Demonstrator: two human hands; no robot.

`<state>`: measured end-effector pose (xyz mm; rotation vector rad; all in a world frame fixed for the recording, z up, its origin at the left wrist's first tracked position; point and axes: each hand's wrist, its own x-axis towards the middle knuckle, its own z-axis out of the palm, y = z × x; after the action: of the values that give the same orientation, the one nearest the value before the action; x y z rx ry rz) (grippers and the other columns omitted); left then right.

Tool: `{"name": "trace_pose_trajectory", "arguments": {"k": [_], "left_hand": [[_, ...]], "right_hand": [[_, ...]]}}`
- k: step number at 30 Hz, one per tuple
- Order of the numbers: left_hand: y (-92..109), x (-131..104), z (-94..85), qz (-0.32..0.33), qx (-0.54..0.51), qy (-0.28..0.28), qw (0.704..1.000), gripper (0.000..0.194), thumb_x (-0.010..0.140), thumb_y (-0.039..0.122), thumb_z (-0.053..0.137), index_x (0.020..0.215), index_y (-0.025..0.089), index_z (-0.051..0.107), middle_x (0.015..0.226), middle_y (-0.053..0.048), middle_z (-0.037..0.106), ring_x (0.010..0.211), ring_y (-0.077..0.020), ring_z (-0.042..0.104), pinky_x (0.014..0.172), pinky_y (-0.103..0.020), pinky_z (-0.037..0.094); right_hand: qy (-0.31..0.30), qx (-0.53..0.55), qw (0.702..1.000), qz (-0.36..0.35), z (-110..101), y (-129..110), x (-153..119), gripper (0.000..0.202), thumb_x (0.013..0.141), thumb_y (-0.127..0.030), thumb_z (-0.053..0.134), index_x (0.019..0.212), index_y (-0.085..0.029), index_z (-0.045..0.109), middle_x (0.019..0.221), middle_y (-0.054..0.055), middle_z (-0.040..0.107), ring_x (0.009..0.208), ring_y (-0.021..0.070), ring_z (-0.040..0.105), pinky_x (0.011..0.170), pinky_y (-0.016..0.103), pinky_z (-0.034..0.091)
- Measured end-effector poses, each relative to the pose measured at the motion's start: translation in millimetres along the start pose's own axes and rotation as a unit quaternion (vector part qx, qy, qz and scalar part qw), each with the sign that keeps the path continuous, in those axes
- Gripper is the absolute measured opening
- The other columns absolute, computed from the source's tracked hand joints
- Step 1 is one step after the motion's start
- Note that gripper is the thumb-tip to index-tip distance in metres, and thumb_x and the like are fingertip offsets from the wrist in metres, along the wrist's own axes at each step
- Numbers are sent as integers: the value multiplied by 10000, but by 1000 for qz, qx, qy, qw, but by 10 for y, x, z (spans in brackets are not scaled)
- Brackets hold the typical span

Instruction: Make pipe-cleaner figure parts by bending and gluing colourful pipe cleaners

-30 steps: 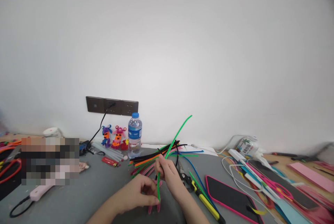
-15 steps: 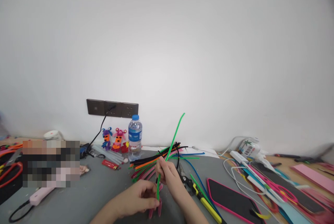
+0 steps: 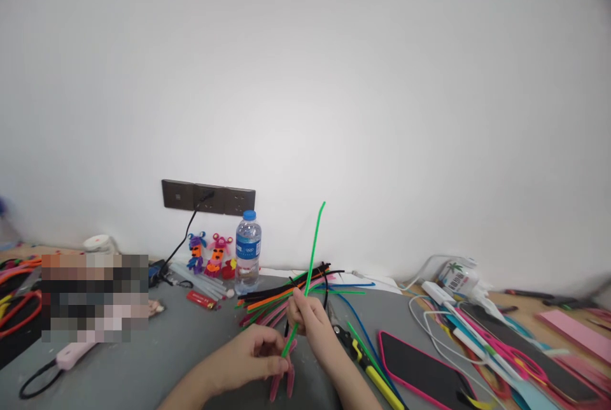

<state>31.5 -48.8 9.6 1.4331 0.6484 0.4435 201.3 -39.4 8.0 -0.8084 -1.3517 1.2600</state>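
A long green pipe cleaner (image 3: 314,241) rises from between my hands, its tip slightly bent against the white wall. My right hand (image 3: 308,314) is closed around its middle. Lower down, the thumb and fingers of my left hand (image 3: 260,356) pinch its bottom end. Just under the left fingertips a pink folded piece (image 3: 290,384) shows, with two ends pointing down; whether the hand grips it too is hidden. Behind my hands lies a bundle of coloured pipe cleaners (image 3: 272,298), with black, orange, green and pink strands.
Yellow-handled pliers (image 3: 377,381) and a pink-edged phone (image 3: 424,368) lie at right, near pink scissors (image 3: 520,359) and a white cable. A water bottle (image 3: 248,257) stands beside two small figures (image 3: 218,257). At left is a pink glue gun (image 3: 79,353), partly blurred.
The green pipe cleaner has swung: its top tip is further left and more upright, while its lower part slants more. Both hands keep their grip and have barely moved.
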Motion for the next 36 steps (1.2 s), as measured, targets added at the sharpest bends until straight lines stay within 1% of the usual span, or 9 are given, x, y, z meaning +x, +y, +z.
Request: {"name": "trace_pose_trajectory", "arguments": {"k": [5,7,10,16,20,24,28,32,36], "left_hand": [[-19,11,3,24,3,0,1000,451,645,569,766,718,162,588,708,9,594,657,-128,505,621,-226,357],[-10,14,5,24,15,1,1000,445,640,566,768,697,166,582,688,19,579,643,-126,491,626,-230,356],[0,17,15,19,47,8,999,475,621,595,760,633,172,544,623,42,513,586,-113,425,573,-226,309],[3,15,28,14,59,30,998,522,588,635,756,596,181,498,581,55,454,552,-104,359,533,-226,262],[13,7,28,23,41,26,999,497,590,612,771,618,171,543,602,45,486,577,-109,388,566,-227,293],[28,10,42,37,37,30,998,481,602,598,773,636,167,562,638,36,503,615,-119,415,590,-228,309],[19,44,19,69,32,79,994,492,635,608,748,622,167,531,589,59,426,577,-106,346,550,-226,251],[-5,76,-63,105,9,151,983,494,650,614,733,623,174,509,570,66,402,556,-102,318,530,-227,215],[1,80,-134,124,-17,215,969,478,681,602,715,617,179,500,539,74,386,525,-98,316,513,-220,227]], "right_hand": [[-19,-14,1000,-11,7,14,8,640,879,-677,419,452,-225,263,427,-80,206,404,72,176,424,269,133],[-15,-23,1000,-13,5,19,4,637,887,-670,411,456,-224,262,433,-78,209,410,73,182,429,269,135],[-15,-22,1000,-6,1,22,-3,629,889,-660,420,466,-223,263,447,-78,210,421,74,189,432,268,134],[-22,67,997,14,17,49,28,633,854,-684,461,453,-223,294,407,-96,194,392,65,163,420,258,122],[-28,122,992,11,25,66,53,628,847,-662,501,442,-220,315,393,-99,197,371,60,161,409,250,103],[-7,125,992,18,34,28,36,599,843,-634,535,462,-204,366,409,-102,213,382,56,157,405,238,103],[31,116,992,32,26,-4,18,500,829,-639,552,615,-192,485,414,-124,227,370,53,139,387,215,113],[74,108,991,19,5,-16,28,476,814,-653,558,696,-197,492,415,-119,301,350,56,208,384,206,140],[85,71,994,8,-5,-47,32,470,805,-646,576,705,-194,489,444,-104,351,372,62,255,406,210,171]]}}
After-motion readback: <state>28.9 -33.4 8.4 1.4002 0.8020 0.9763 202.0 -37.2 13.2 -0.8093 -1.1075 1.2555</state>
